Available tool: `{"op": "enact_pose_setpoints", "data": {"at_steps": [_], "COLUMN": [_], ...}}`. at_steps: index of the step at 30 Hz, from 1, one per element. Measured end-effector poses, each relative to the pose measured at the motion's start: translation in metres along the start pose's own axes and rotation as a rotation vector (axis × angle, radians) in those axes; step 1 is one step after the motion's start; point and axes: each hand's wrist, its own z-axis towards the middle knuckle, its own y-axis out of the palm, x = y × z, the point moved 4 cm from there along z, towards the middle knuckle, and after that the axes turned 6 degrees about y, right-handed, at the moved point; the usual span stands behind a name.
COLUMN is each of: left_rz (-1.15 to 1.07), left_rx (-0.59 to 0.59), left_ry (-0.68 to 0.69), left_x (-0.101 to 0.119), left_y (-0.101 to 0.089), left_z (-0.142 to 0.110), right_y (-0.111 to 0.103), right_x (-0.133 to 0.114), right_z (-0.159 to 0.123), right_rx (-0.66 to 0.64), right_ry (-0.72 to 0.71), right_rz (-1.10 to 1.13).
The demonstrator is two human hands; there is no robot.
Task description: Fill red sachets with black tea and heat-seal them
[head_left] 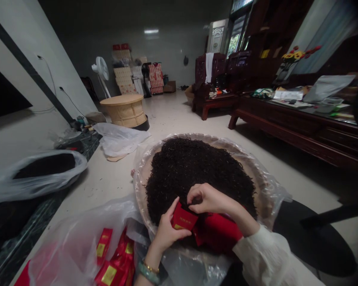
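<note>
From where I stand, the trouble would start at the left. The clear plastic bag (77,234) with the filled-looking red pouches (104,246) slumps against the round tray (141,190), and a tug on it could drag the plastic liner (274,190) and tip strands onto the floor; a few dark specks (100,188) lie there already. Next comes the left hand (168,228), its thumb and fingers spread around the small red packet (185,220) and pressing on its sides. Squeezed too hard, the packet could buckle and its mouth narrow. Further right, the right hand (209,198) is curled, thumb against fingers, apparently pinching a tuft of dark strands (197,200) at the packet's upper edge — if that pinch is too big or off-centre, strands would likely spill over the rim. Last, the pale sleeve (265,254) hangs close to the red wrappers (220,230) under the forearm and might sweep them aside.

As for looks, the packet sits over the near part of the tray, tilted, in front of the leaf heap (197,163). It is bright red and boxy, with faint gold lettering on the face and a yellow patch low down by the thumb — how full it is, I can't tell. The heap beyond is nearly black, thin and twisted, matted together, with a few paler flecks.
</note>
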Motion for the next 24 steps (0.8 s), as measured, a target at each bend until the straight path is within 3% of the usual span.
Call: {"op": "enact_pose_setpoints", "data": {"at_steps": [11, 13, 17, 19, 22, 24], "left_rz": [-0.042, -0.04, 0.02, 0.093, 0.2, 0.23], "left_rx": [0.038, 0.065, 0.113, 0.137, 0.174, 0.181], "left_ry": [0.018, 0.031, 0.059, 0.084, 0.092, 0.082], "left_x": [-0.005, -0.007, -0.009, -0.007, -0.004, -0.003], "left_y": [-0.002, -0.004, -0.008, -0.01, -0.012, -0.012], "left_z": [0.001, 0.001, 0.0, -0.001, -0.002, -0.003], "right_y": [-0.006, -0.011, -0.027, -0.024, -0.007, 0.004], "right_x": [0.009, 0.018, 0.025, 0.014, -0.012, -0.025], "right_z": [0.002, 0.004, -0.002, -0.006, -0.013, -0.017], "right_rx": [0.023, 0.143, 0.534, 0.472, 0.152, 0.0], "right_ry": [0.053, 0.111, 0.143, 0.047, -0.128, -0.16], "right_rz": [0.178, 0.186, 0.029, 0.004, -0.032, -0.128]}}
